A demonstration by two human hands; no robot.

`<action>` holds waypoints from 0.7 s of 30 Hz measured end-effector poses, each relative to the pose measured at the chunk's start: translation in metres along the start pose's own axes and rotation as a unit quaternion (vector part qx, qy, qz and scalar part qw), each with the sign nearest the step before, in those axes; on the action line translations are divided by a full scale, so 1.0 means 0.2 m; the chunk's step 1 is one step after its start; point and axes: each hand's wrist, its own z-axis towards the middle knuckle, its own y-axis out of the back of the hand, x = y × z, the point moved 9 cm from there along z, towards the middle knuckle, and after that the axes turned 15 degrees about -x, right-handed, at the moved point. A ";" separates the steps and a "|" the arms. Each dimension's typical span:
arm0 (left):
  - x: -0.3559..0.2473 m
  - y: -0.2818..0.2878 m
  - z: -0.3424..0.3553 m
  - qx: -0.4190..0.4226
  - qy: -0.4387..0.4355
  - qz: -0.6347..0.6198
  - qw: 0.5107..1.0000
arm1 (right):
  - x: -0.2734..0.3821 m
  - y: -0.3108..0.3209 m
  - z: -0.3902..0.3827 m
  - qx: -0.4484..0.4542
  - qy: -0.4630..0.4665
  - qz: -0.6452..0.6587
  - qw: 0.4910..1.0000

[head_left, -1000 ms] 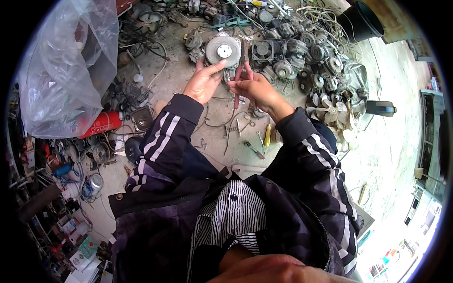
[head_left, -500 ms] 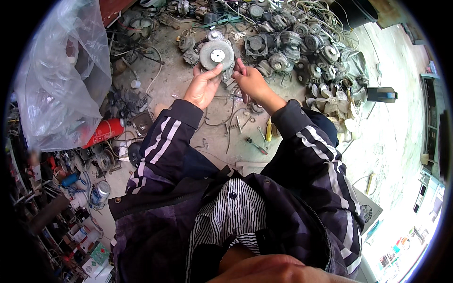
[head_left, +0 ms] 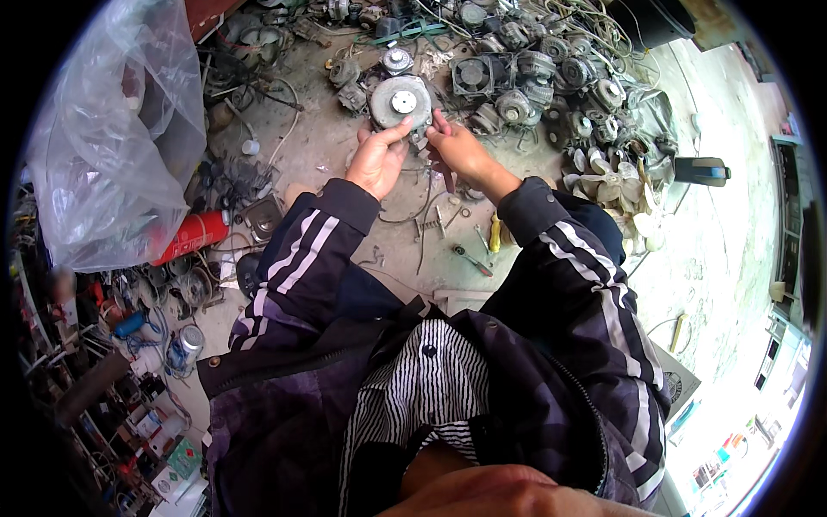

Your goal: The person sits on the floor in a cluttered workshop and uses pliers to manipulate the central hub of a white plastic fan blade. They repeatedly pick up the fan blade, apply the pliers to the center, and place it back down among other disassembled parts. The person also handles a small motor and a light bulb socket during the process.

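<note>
My left hand (head_left: 377,159) grips a round grey motor (head_left: 392,90) with a white hub, thumb over its lower edge. Beside it, my right hand (head_left: 468,157) is closed around red-handled pliers (head_left: 448,179); their tip is at the motor's right lower side, partly hidden by fingers. A smaller motor (head_left: 397,60) sits just above the held one. On the concrete below my hands lie a yellow screwdriver (head_left: 494,231), a ratchet wrench (head_left: 473,261), small metal parts and loose wires.
Piled motors (head_left: 517,108) and cables fill the far side. Fan blades (head_left: 607,185) and a dark upright object (head_left: 702,171) are at right, a black bucket (head_left: 646,19) at top right. Left are a plastic bag (head_left: 112,146), red cylinder (head_left: 191,237) and scrap.
My right hand has shifted and turned around the pliers, hiding more of their handles. The held motor has moved slightly downward in the picture. The whole view has shifted a little.
</note>
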 end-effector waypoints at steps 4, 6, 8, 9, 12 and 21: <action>0.00 0.01 -0.02 -0.004 0.005 0.020 1.000 | -0.03 -0.03 -0.05 0.031 -0.018 -0.023 0.999; 0.00 0.03 -0.02 -0.009 0.002 0.028 1.000 | -0.05 -0.04 -0.05 0.034 -0.019 -0.037 0.999; 0.01 0.03 -0.01 -0.007 -0.005 0.036 0.999 | -0.08 -0.04 -0.05 0.031 -0.017 -0.042 0.998; 0.01 0.04 0.00 -0.013 -0.010 0.043 0.999 | -0.09 -0.04 -0.04 0.028 -0.017 -0.042 0.999; 0.02 0.06 -0.02 -0.040 -0.020 0.063 0.997 | -0.08 -0.05 -0.07 0.030 -0.030 -0.064 0.997; 0.00 0.05 -0.07 -0.069 -0.022 0.075 0.995 | -0.08 -0.01 -0.09 0.011 0.010 -0.113 0.993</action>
